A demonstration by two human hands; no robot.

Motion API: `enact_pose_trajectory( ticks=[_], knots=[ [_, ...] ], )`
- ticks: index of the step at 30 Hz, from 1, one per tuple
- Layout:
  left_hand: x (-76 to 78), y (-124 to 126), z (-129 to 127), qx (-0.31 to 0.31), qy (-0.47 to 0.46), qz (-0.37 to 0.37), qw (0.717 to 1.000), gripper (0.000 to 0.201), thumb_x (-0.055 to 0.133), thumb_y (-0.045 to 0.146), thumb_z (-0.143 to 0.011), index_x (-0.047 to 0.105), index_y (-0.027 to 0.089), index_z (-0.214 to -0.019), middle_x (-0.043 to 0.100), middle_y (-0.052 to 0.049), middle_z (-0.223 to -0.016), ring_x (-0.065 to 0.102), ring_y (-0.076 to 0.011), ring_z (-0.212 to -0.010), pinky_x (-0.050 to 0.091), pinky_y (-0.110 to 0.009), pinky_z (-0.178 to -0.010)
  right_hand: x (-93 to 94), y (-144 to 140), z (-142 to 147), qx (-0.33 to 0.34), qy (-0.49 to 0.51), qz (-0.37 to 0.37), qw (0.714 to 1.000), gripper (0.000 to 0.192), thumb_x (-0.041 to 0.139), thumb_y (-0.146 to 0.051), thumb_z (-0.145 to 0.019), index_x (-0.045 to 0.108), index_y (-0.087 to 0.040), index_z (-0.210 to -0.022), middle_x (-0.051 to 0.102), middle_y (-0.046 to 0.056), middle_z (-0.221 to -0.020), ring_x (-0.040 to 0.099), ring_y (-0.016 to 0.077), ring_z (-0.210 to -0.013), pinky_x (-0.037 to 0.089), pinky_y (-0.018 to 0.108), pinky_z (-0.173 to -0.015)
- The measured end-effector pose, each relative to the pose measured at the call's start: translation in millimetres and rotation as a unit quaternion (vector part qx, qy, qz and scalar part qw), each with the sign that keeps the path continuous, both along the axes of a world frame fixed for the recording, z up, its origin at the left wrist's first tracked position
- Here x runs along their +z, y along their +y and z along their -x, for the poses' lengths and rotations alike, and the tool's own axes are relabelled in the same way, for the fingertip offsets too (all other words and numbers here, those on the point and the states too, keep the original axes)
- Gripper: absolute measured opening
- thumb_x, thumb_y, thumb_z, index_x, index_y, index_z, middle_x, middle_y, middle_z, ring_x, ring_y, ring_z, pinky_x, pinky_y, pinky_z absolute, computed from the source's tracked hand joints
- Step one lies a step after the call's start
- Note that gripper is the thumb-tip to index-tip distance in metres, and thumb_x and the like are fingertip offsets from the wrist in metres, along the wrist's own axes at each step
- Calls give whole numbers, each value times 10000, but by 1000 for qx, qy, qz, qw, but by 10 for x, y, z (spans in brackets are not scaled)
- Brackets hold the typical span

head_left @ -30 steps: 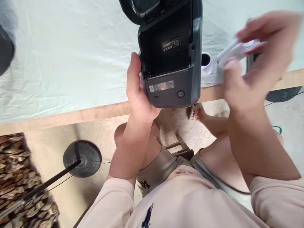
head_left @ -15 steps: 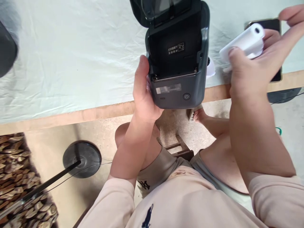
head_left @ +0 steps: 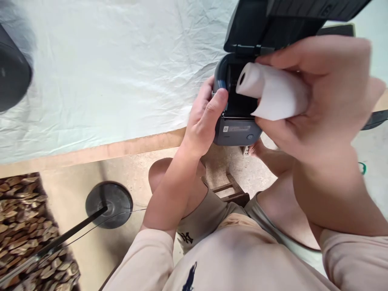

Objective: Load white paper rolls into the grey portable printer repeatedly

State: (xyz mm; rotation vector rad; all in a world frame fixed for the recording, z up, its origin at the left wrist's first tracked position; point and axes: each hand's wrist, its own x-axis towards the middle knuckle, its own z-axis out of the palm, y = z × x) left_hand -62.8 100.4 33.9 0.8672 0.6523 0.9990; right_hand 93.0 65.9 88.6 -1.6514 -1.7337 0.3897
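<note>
My left hand (head_left: pixel 204 117) grips the left side of a dark grey label printer (head_left: pixel 235 135), its thumb over the rim. The printer's lid (head_left: pixel 248 32) is swung up, so the black paper bay shows. My right hand (head_left: pixel 327 89) is closed around a white paper roll (head_left: pixel 281 89), holding it over the right part of the bay. The roll's hollow core end faces left, and a loose flap of paper hangs from its near side. The roll and right hand hide much of the bay; I cannot tell whether the roll touches the printer.
A pale cloth (head_left: pixel 106 81) covers the table, whose wooden edge (head_left: pixel 136 149) runs along the front. A dark rounded object (head_left: pixel 13 72) stands at the far left. Below are a black stand base (head_left: pixel 109 204), a thin cable and a wooden stool (head_left: pixel 235 188).
My right hand has brought the paper roll left, from beside the printer to over its bay. The printer has shifted right and turned, and my left thumb now lies over its rim.
</note>
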Motion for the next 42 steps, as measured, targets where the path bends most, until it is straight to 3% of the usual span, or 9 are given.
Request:
enact_pose_trajectory(
  ticks=[9,16,22,26,29,32,36,39,42],
  knots=[
    [16,6,39,3,2,21,1000,306,621,528,-918,684,304,-1115,694,-19,-1208,543,-283,-1353,464,-304,-1136,-99,-19,-56,73,-131,-99,984,235,568,-332,-911,640,-282,-1129,646,-6,-1300,658,201,-1208,595,429,-969],
    [-30,-26,-43,22,-69,58,996,268,551,470,-978,664,266,-1110,688,1,-1157,524,-254,-1410,480,-355,-1170,-157,22,-86,91,-145,-213,962,186,515,-284,-902,663,-288,-1015,698,-49,-983,704,160,-1026,579,420,-897],
    [15,-16,30,-9,-104,38,994,154,610,298,-916,605,258,-1065,671,-7,-972,702,-214,-1049,574,-303,-845,-146,1,-72,176,-140,-167,960,243,573,-442,-915,635,-302,-1104,717,-65,-1068,654,250,-1242,561,521,-935],
    [68,-24,89,-22,-32,69,997,353,763,231,-747,600,246,-1060,659,-6,-902,705,-259,-1021,560,-326,-869,-181,21,-72,136,11,-177,975,268,556,-414,-913,656,-317,-1142,681,-37,-1034,651,168,-1135,544,448,-994],
    [44,-44,62,-16,-12,81,997,729,808,217,-613,569,268,-1300,668,0,-965,665,-325,-1193,545,-409,-1013,-199,33,-67,48,69,-207,975,300,574,-485,-877,690,-304,-1086,637,-25,-997,616,131,-983,494,395,-874],
    [-5,-62,20,-4,-23,64,998,1089,811,194,-572,343,359,-1541,677,18,-1098,638,-305,-1263,528,-418,-1063,-173,21,-32,-40,103,-189,976,342,565,-545,-855,675,-297,-1064,596,-16,-1068,570,115,-1011,455,347,-804],
    [-5,-75,26,-24,-32,50,998,1241,834,195,-588,153,472,-1588,675,51,-1165,659,-260,-1247,544,-390,-1036,-83,-37,33,-28,136,-128,982,332,595,-461,-885,521,-381,-1198,534,-91,-1260,518,96,-1220,491,269,-959],
    [29,-80,56,-52,-57,54,996,1161,850,253,-647,199,444,-1590,656,16,-1298,640,-285,-1281,555,-392,-1031,-40,-68,47,7,133,-56,989,411,603,-495,-911,504,-415,-1302,428,-89,-1423,436,123,-1386,488,252,-1099],
    [46,-82,69,-41,-67,75,994,922,837,446,-719,395,405,-1527,673,-32,-1323,612,-322,-1314,568,-394,-1033,-57,-69,21,67,194,46,978,598,639,-609,-869,433,-428,-1400,435,-35,-1399,494,140,-1354,573,195,-907]
  ],
)
